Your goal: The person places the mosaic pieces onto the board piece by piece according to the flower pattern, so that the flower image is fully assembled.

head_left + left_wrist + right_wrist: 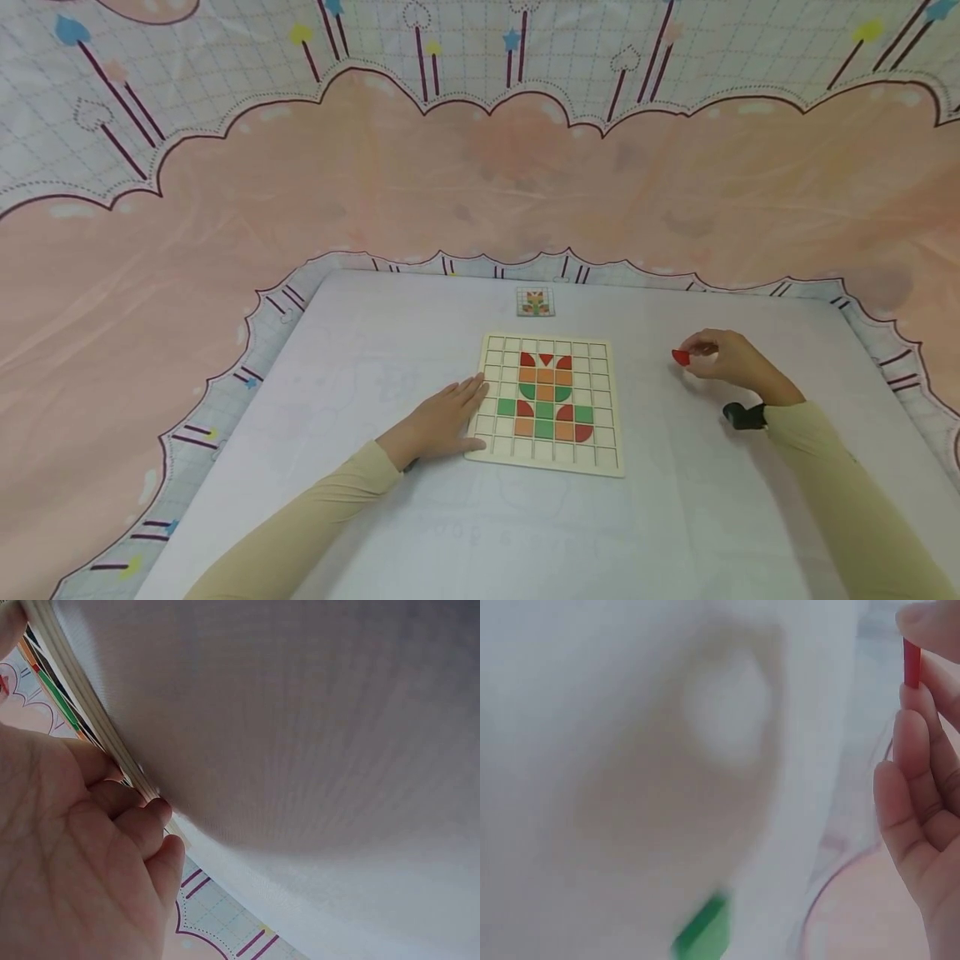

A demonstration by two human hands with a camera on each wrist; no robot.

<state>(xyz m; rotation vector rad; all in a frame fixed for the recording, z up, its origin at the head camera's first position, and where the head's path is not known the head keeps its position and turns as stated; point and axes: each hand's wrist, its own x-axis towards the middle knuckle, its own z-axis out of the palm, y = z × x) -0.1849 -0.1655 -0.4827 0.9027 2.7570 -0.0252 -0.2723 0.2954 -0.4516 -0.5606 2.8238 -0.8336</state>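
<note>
A pale wooden grid board (pixel 543 462) lies on the table, bearing red, orange and green pieces set in its squares. My left hand (pixel 441 419) rests at the board's left edge with its fingers extended. From the left wrist view, the fingertips (pixel 160 810) touch the board's layered edge (pixel 97 720). Off to the right, my right hand (pixel 723 360) pinches a small red piece (pixel 680 357) with a rounded edge, raised over the white tabletop. The right wrist view shows that red piece (pixel 912 663) edge-on between thumb and fingers.
Behind the board lies a small pattern card (pixel 536 302) with a similar coloured design. A blurred green piece (pixel 707 934) shows low in the right wrist view. The white table (pixel 405 317) ends at a patterned cloth (pixel 465 200).
</note>
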